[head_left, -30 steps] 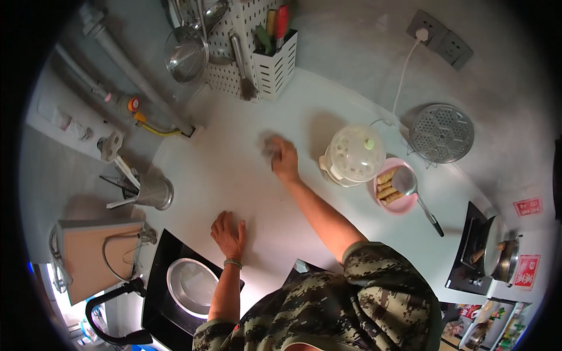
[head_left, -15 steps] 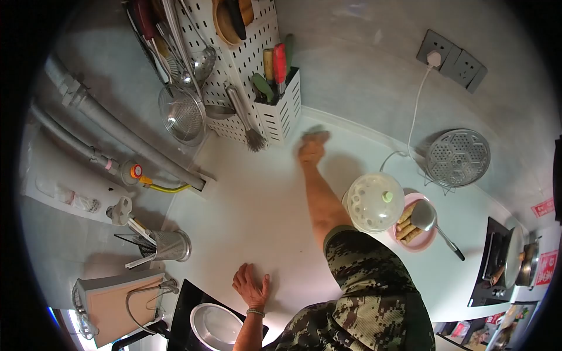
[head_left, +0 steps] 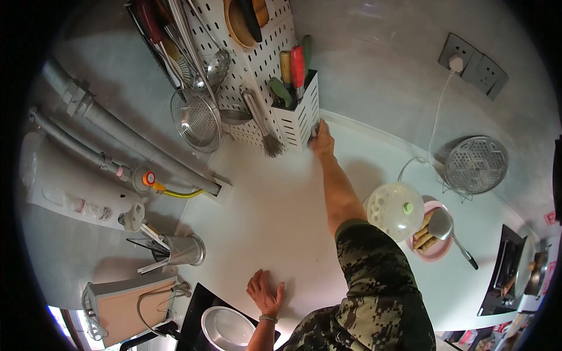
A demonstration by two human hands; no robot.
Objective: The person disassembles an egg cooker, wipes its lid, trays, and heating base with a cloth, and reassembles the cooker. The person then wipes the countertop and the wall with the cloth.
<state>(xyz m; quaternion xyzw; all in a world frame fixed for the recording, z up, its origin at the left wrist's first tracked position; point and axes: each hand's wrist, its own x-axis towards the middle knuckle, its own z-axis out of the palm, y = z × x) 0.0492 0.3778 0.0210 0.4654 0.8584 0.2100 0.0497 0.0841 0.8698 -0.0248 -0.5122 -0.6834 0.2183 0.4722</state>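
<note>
My right hand (head_left: 323, 142) reaches far across the white countertop (head_left: 275, 205), its fingers closed over a greyish cloth (head_left: 316, 127) that is mostly hidden beneath them. It is right beside the white slotted knife holder (head_left: 298, 114), near the foot of the back wall. The holder carries knives with red, green and tan handles. My left hand (head_left: 266, 293) rests on the near part of the counter with its fingers spread, holding nothing. A steel pot (head_left: 228, 329) stands just below it on a black surface.
To the right are a domed egg cooker (head_left: 395, 212), a pink plate (head_left: 436, 253) of rolls with a steel turner (head_left: 441, 224) across it, and a steamer rack (head_left: 476, 165). Utensils hang from a pegboard (head_left: 266, 58). At left stands a chopstick holder (head_left: 186, 250).
My right hand has slid with the cloth from the open counter to the side of the knife holder. My left hand stays resting on the counter. The whole view has shifted slightly.
</note>
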